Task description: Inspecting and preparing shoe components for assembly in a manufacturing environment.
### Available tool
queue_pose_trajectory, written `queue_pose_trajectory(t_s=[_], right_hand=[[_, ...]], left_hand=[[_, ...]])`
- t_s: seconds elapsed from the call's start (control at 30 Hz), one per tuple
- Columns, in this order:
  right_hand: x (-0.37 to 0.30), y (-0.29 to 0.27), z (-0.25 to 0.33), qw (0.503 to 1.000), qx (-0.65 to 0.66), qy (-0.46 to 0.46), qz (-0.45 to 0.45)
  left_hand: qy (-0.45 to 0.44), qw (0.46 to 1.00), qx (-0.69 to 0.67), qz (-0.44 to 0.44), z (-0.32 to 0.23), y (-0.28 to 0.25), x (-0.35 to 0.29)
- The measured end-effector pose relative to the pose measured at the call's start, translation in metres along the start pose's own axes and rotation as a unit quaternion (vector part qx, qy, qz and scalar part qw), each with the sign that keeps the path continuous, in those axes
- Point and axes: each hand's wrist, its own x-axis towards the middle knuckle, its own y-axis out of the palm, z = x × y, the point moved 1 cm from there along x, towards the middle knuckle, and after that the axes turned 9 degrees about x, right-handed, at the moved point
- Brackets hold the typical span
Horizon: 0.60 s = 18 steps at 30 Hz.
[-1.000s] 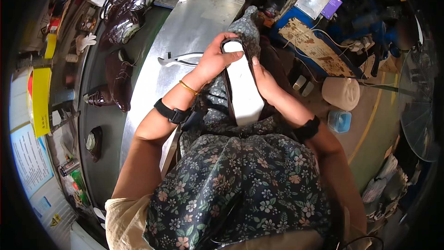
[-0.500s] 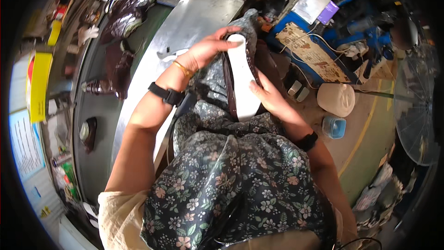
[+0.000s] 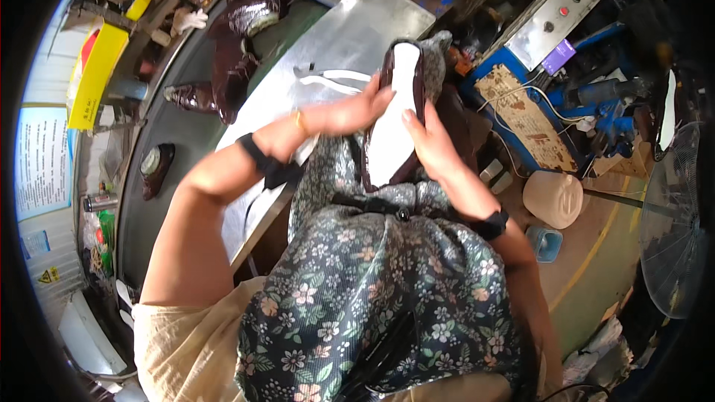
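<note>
A dark brown shoe rests over my lap, its white sole-shaped bottom facing up and its narrow end pointing away from me. My left hand is against its left side, thumb toward the white surface; some of those fingers are hidden behind the shoe. On the right edge, my right hand grips with the thumb lying on the white bottom and the other fingers out of sight underneath. A dark floral apron covers my lap below the shoe.
To the left, a metal worktop bears white strips. Beyond it, a dark conveyor belt carries brown shoes and a single shoe. At right are a blue machine, a beige jug, a blue tub and a fan.
My left hand has slid from the shoe's narrow far end back along its left side. The right hand keeps its grip on the right edge. The whole view has shifted somewhat.
</note>
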Motion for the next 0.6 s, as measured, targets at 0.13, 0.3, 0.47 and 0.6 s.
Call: queue_pose_trajectory(t_s=[0.13, 0.3, 0.47, 0.6], right_hand=[[-0.012, -0.017, -0.015, 0.990, -0.121, -0.045, -0.058], [-0.006, -0.045, 0.026, 0.995, -0.075, 0.046, 0.048], [-0.014, -0.061, 0.102, 0.868, -0.387, -0.093, 0.298], [-0.045, -0.067, 0.102, 0.829, -0.434, 0.008, 0.352]], left_hand=[[-0.123, 0.992, -0.035, -0.002, 0.013, 0.062, -0.030], [-0.077, 0.881, -0.466, 0.034, -0.010, 0.041, -0.011], [0.070, 0.966, -0.247, 0.031, -0.037, -0.061, 0.000], [0.229, 0.892, -0.070, 0.383, -0.028, -0.027, 0.006]])
